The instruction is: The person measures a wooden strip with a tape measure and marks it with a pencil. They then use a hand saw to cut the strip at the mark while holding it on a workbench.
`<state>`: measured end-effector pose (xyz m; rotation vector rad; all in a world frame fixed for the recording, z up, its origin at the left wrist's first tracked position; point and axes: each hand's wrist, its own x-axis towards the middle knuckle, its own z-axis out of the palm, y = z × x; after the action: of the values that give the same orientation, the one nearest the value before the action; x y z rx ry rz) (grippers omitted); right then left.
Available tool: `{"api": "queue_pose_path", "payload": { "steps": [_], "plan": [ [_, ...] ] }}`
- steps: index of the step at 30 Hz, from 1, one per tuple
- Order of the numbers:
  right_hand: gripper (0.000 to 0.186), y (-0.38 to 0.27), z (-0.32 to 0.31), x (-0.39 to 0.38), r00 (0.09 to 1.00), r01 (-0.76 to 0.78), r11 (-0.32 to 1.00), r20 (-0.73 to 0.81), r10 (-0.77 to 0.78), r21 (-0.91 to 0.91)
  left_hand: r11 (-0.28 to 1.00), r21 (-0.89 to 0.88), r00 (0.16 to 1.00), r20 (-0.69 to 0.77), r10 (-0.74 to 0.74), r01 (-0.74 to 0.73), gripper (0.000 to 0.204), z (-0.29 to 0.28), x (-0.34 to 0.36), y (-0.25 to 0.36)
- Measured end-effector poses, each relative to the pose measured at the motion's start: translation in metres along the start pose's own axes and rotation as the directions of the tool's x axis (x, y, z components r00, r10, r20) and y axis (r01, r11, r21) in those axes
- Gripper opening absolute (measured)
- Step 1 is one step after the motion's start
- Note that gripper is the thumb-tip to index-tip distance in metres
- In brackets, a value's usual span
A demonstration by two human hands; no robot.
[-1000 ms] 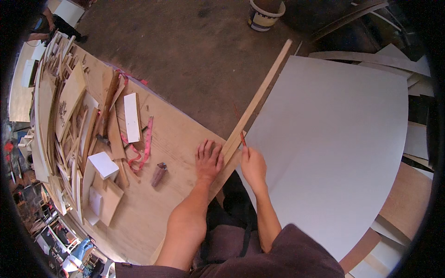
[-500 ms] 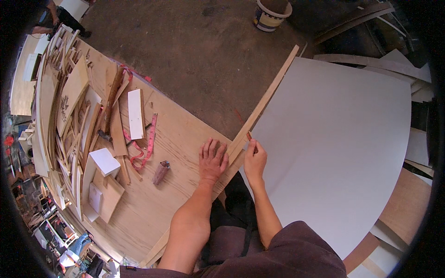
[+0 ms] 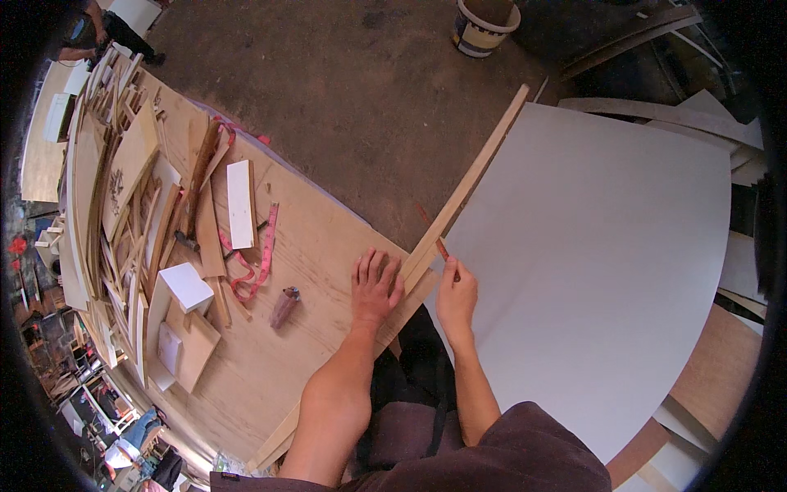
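Pinched between the thumb and fingers of my right hand (image 3: 457, 297), a slim red-brown stick (image 3: 443, 248), pencil-like in shape, sticks out at the centre of the frame, its tip pointing up and left; the other fingers are curled in. That tip is close to the side of a long wooden strip (image 3: 475, 177), though whether they touch I cannot tell. The strip slants from the centre toward the upper right, where its far end reaches out above the dark floor (image 3: 328, 107).

Left of the strip, my left hand (image 3: 377, 289) lies palm down, fingers slightly spread, wrapped around nothing. Its thumb side is right by the strip; I cannot tell if it presses against it.

Under that hand, a plywood tabletop (image 3: 254, 373) spreads across the lower left. On it, left of my left hand, are a brown bundle (image 3: 285, 308), a curling pink tape measure (image 3: 266, 246) and a white-faced board (image 3: 239, 203). Farther left rises a heap of wood offcuts (image 3: 123, 176), with a white block (image 3: 185, 287) at its near side.

Right of my right hand, a large pale panel (image 3: 590, 246) fills much of the frame. A bucket (image 3: 485, 29) stands at the top, and part of another person (image 3: 123, 33) shows in the upper left corner.
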<state>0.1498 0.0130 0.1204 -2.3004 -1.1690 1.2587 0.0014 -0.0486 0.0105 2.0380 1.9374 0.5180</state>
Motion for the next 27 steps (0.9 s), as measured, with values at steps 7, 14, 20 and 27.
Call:
{"api": "queue_pose_path", "payload": {
  "steps": [7,14,20,27],
  "plan": [
    [0.043,0.018,0.012,0.027,0.974,0.22,0.963,-0.094,-0.208,0.153,1.0,0.029,1.0,-0.004,-0.004,0.004,0.037,-0.002,0.0,0.008],
    [0.044,0.014,0.02,0.035,0.987,0.122,0.992,-0.11,-0.119,0.015,1.0,0.001,1.0,0.005,0.002,-0.002,0.036,-0.006,0.007,0.018],
    [0.043,0.002,0.0,-0.006,0.997,0.076,0.994,0.037,-0.074,-0.074,0.999,0.05,1.0,-0.007,-0.016,0.016,0.037,-0.009,-0.002,-0.001],
    [0.044,0.011,0.013,0.039,0.988,0.152,0.988,0.002,-0.152,-0.011,0.999,0.029,1.0,-0.012,0.027,-0.026,0.038,0.001,0.005,0.004]
  ]
}}
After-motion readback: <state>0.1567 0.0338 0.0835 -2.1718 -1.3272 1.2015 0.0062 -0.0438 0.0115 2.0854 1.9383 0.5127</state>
